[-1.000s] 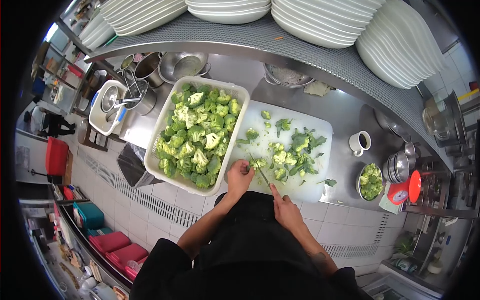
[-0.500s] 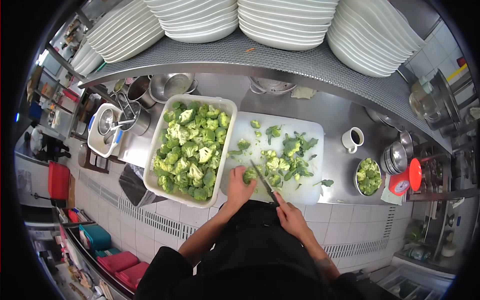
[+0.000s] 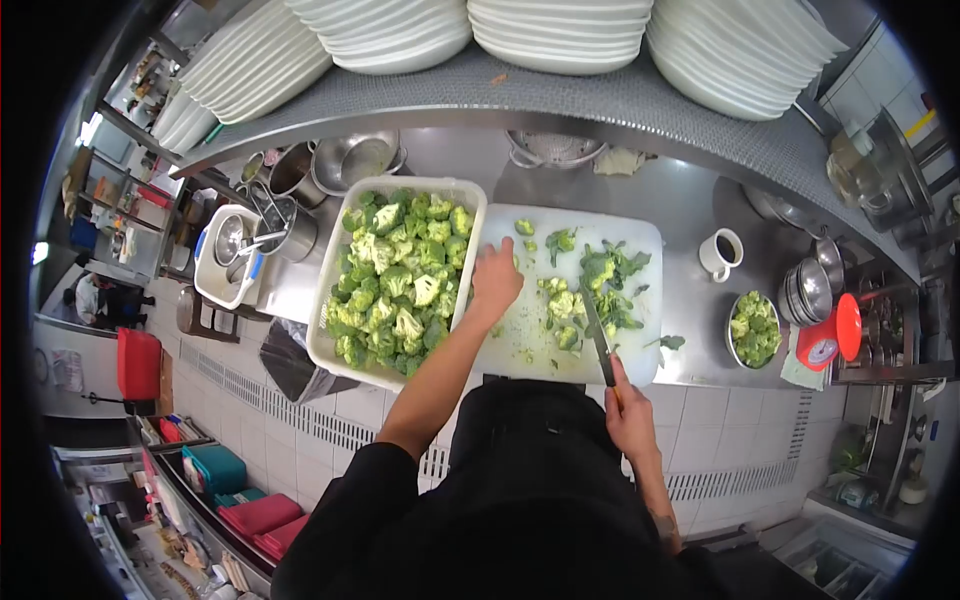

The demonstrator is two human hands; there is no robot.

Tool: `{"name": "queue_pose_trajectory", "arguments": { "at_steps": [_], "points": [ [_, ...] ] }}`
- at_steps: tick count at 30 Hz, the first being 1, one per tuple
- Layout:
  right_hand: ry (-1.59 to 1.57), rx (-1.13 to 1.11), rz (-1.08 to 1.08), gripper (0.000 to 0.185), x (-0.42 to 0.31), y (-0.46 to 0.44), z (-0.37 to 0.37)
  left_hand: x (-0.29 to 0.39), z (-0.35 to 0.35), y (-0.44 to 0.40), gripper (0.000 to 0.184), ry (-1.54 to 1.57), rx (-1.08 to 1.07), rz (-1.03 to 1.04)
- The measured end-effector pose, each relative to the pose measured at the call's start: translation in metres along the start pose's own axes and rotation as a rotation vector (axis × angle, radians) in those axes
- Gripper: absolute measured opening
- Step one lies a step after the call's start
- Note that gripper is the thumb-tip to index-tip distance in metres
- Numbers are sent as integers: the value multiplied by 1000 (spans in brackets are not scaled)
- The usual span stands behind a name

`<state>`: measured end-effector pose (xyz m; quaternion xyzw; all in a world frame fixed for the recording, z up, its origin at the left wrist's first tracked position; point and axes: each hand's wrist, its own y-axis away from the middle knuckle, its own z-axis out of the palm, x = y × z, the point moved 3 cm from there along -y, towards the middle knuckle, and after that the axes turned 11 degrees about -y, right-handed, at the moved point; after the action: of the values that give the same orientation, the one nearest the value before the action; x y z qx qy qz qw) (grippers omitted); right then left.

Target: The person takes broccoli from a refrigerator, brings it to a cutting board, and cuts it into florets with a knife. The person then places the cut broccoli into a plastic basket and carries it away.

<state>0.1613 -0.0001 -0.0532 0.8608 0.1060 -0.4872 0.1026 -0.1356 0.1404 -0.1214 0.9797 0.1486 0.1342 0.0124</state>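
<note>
My left hand (image 3: 497, 281) is over the left side of the white cutting board (image 3: 640, 365), beside the tub's edge. Its fingers curl down around a broccoli floret (image 3: 516, 262), mostly hidden under them. My right hand (image 3: 628, 408) grips a knife (image 3: 599, 335) by its handle, the blade pointing away over the board near trimmed broccoli leaves (image 3: 622, 265). Small broccoli pieces (image 3: 561, 302) lie left of the blade. A large pale tub (image 3: 478, 215) heaped with broccoli florets (image 3: 395, 285) stands left of the board.
At right are a white mug (image 3: 715, 262) of dark liquid, a bowl of broccoli (image 3: 755, 330), stacked metal bowls (image 3: 815, 290) and a red scale (image 3: 822, 352). Stacked plates (image 3: 555, 40) fill the shelf (image 3: 560, 95) above. A white bin with utensils (image 3: 215, 285) sits far left.
My left hand has moved away from my body, from the floret near the front edge to the board's left side. My right hand and the knife have shifted right, and the view has shifted slightly.
</note>
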Motion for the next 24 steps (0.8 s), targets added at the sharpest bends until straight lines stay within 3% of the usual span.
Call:
{"name": "queue_pose_trajectory", "arguments": {
  "at_steps": [4, 9, 11, 15, 21, 24],
  "points": [
    [1, 17, 42, 61, 2, 7, -1, 1, 8, -19, 58, -102, -40, 33],
    [-14, 61, 10, 60, 7, 13, -3, 21, -10, -74, 62, 1, 24, 112],
    [-38, 31, 21, 61, 12, 15, -2, 24, -4, -93, 49, -144, -169, 134],
    [-30, 36, 37, 62, 9, 11, -8, 28, 20, -99, 26, -156, -106, 69],
    [-28, 63, 78, 63, 11, 4, -11, 26, 3, -82, 26, -57, -52, 146],
    [-10, 77, 24, 63, 6, -1, -14, 33, -54, -73, 28, 30, -37, 118]
  ]
}}
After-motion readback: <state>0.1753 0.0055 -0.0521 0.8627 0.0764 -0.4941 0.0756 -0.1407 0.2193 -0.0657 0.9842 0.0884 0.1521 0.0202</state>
